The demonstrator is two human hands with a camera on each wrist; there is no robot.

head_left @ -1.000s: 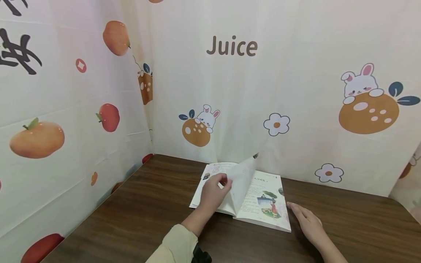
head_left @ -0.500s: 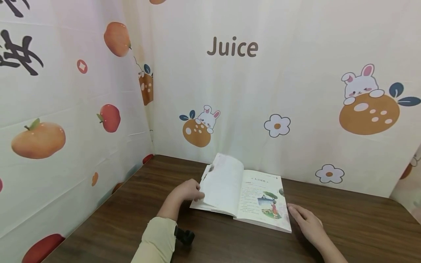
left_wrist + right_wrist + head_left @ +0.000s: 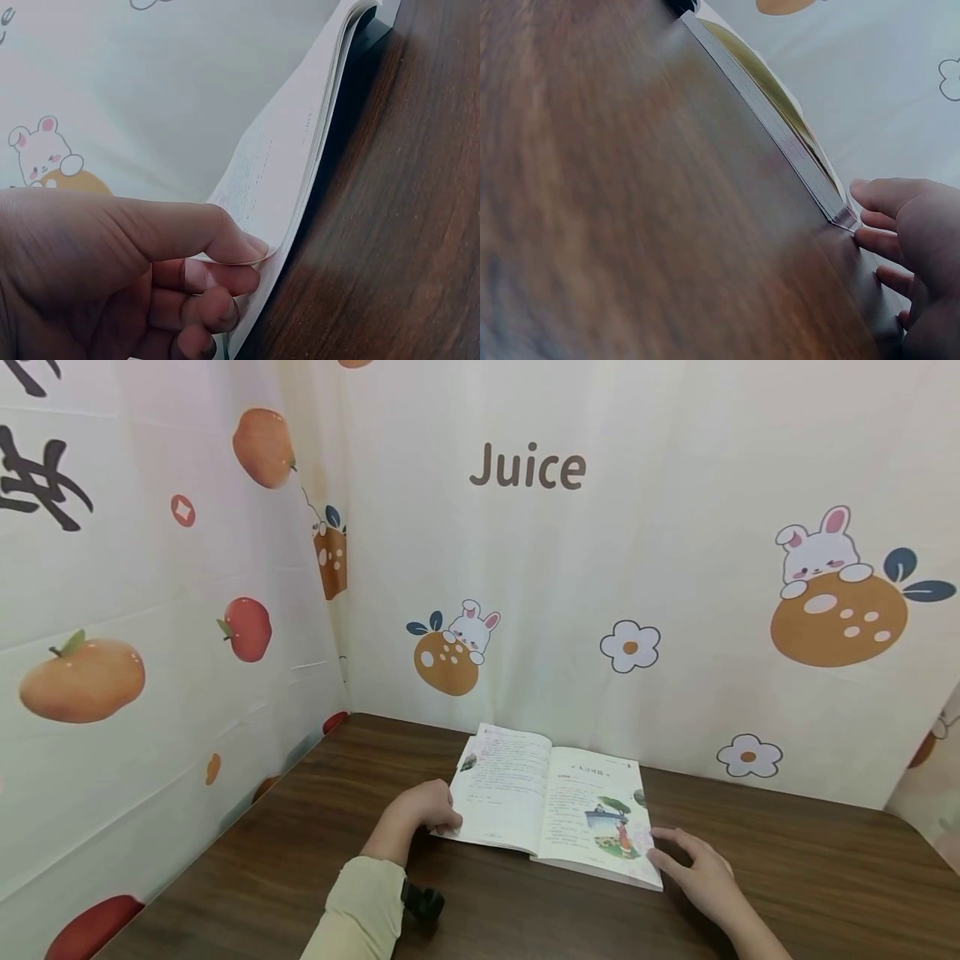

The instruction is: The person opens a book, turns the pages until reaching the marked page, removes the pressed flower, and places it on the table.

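Observation:
An open book [image 3: 566, 839] lies on the table, text on its left side and a colour picture on its right. At its lower left corner is my left hand [image 3: 423, 807]. In the left wrist view, the thumb and index finger of that hand pinch the edge of a page [image 3: 281, 169], with the other fingers curled below. Beside the book's right edge is my right hand [image 3: 703, 870], its thumb and fingers apart and loosely bent. The right wrist view has these fingertips [image 3: 870, 238] right at the book's corner, above the thick page block [image 3: 772, 127].
The brown wooden table [image 3: 247, 893] carries the book near its back edge. Behind it hangs a white printed curtain [image 3: 675, 568], and another curtain [image 3: 180, 577] runs along the left side. A black strap device [image 3: 424, 904] sits on the left wrist.
The left hand has carried a page over from right to left, and the page now lies down on the left side. My right thumb and fingers have spread at the book's right edge.

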